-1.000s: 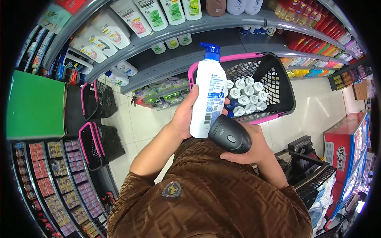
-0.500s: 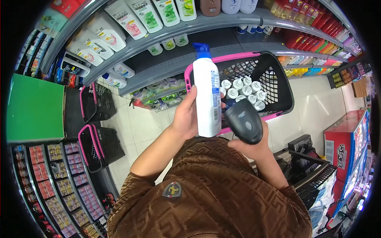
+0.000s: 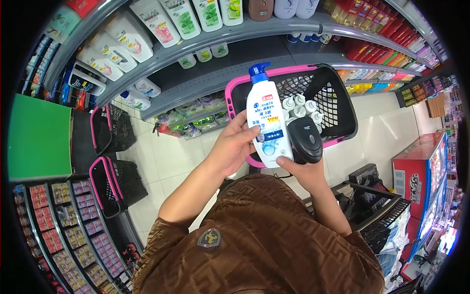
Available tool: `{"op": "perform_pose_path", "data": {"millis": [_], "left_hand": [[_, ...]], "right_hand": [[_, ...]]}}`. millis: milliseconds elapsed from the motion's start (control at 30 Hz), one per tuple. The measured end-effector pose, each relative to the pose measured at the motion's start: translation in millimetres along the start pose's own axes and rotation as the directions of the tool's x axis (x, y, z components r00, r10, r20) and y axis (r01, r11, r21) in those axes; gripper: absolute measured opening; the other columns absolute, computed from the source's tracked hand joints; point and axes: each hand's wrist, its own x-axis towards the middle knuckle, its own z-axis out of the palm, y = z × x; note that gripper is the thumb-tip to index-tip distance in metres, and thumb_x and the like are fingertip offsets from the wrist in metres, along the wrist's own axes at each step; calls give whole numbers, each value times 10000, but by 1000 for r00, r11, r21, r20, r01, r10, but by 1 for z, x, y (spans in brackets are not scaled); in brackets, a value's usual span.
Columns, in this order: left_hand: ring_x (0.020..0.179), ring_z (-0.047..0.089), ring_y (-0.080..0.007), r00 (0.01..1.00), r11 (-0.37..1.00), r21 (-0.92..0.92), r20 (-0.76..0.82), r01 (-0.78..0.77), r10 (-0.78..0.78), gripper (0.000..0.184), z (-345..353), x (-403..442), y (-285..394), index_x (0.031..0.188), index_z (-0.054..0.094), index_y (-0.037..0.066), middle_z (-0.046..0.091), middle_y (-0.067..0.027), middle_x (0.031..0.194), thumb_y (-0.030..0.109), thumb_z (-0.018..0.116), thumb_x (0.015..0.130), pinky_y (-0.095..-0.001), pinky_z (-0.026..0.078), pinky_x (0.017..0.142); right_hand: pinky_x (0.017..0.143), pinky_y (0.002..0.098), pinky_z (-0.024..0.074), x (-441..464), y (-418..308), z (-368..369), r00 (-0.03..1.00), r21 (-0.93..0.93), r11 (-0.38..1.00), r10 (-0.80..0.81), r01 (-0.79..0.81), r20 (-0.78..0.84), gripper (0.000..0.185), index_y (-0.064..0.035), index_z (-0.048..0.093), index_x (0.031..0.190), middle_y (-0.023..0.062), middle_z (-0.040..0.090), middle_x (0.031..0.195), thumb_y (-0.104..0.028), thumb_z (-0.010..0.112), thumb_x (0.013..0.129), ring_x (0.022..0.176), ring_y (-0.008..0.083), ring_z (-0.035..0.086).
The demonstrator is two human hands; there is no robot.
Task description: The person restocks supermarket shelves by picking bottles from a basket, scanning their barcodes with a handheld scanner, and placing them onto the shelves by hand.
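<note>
A white Head & Shoulders shampoo bottle (image 3: 270, 142) with a blue pump top is held upright, slightly tilted, its front label facing me. My left hand (image 3: 231, 147) grips its left side, thumb across the label. In my right hand (image 3: 308, 172) is a black barcode scanner (image 3: 305, 140), its rounded back toward me; that thumb touches the bottle's lower right edge. Behind both stands a black shopping basket (image 3: 345, 105) with pink handles. Several white pump bottles (image 3: 299, 108) stand inside it, partly hidden by the scanner and the shampoo.
Shelves of shampoo bottles (image 3: 182, 19) curve across the top. Two more black baskets (image 3: 128, 181) sit on the floor at left, near a green panel (image 3: 41, 137) and racks of small packets (image 3: 63, 225). A red display case (image 3: 416, 181) stands at right.
The shampoo bottle has been turned from its back label to its front label. My right thumb now touches it, and the scanner has shifted slightly, standing more upright.
</note>
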Motion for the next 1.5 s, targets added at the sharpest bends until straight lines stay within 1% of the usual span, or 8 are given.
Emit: {"op": "perform_pose_path", "data": {"millis": [367, 433, 667, 933, 1067, 1200, 1400, 1500], "left_hand": [[1290, 586, -234, 996, 993, 96, 73, -65, 58, 588, -18, -24, 11, 1537, 346, 58, 585, -104, 1403, 109, 600, 1009, -443, 498, 1070], [1285, 588, -227, 996, 991, 121, 68, -66, 58, 582, -17, -28, 15, 1540, 346, 65, 584, -99, 1402, 106, 593, 1015, -438, 498, 1061], [1265, 600, -219, 996, 986, 147, 63, -77, 69, 580, -20, -31, 18, 1533, 349, 54, 586, -96, 1392, 123, 601, 1015, -435, 503, 1049], [1191, 636, -207, 989, 906, 415, -72, -87, 128, 503, -41, -21, 44, 1442, 483, 53, 649, -93, 1301, 234, 648, 1003, -401, 532, 994], [1116, 674, -209, 978, 814, 550, 18, -184, 209, 509, -46, -30, 82, 1418, 503, 50, 655, -97, 1296, 262, 666, 985, -380, 593, 863], [969, 688, -161, 1000, 666, 746, 10, -14, 10, 556, -65, -47, 74, 1306, 552, 42, 693, -62, 1136, 164, 839, 846, -321, 598, 710], [1051, 665, -142, 985, 694, 716, -50, -79, 163, 567, -135, -67, 77, 1239, 583, 22, 699, -57, 1122, 66, 893, 767, -342, 549, 933], [990, 693, -173, 857, 169, 975, 35, -141, 514, 598, -182, -63, 109, 1253, 574, 50, 722, -88, 1072, 84, 894, 749, -346, 564, 891]], "right_hand": [[902, 346, 543, -3, 11, 14, 995, 28, 996, -83, 81, 58, 651, 5, 522, 1385, 101, 678, 1163, 19, 811, 803, 1078, 191, 661], [1010, 362, 513, -5, 6, 16, 996, 38, 999, 31, -34, 79, 675, 25, 514, 1391, 122, 618, 1322, 19, 832, 796, 1204, 189, 603], [1002, 356, 518, 0, 4, 20, 993, 120, 992, 16, -31, 118, 669, 23, 519, 1390, 118, 626, 1305, 23, 830, 798, 1203, 189, 605], [968, 335, 524, 1, 13, 7, 990, 109, 994, 15, -31, 142, 647, 20, 551, 1361, 97, 644, 1256, 33, 840, 783, 1133, 153, 618], [964, 320, 516, 5, 20, 7, 981, 26, 999, 16, -21, 194, 649, 14, 567, 1344, 87, 649, 1254, -8, 866, 768, 1139, 148, 615], [922, 318, 526, 11, 21, 34, 962, -53, 992, 121, -111, 243, 529, 11, 638, 1245, 72, 702, 1145, -39, 869, 771, 1063, 129, 645], [816, 277, 519, 26, 46, 84, 984, -240, 969, 99, -62, 145, 334, 0, 677, 1118, 41, 717, 1013, -97, 831, 837, 888, 92, 639], [801, 274, 522, 32, 51, 93, 986, -259, 963, 107, -70, 130, 292, -8, 684, 1076, 33, 728, 976, -85, 833, 837, 872, 93, 648]]}}
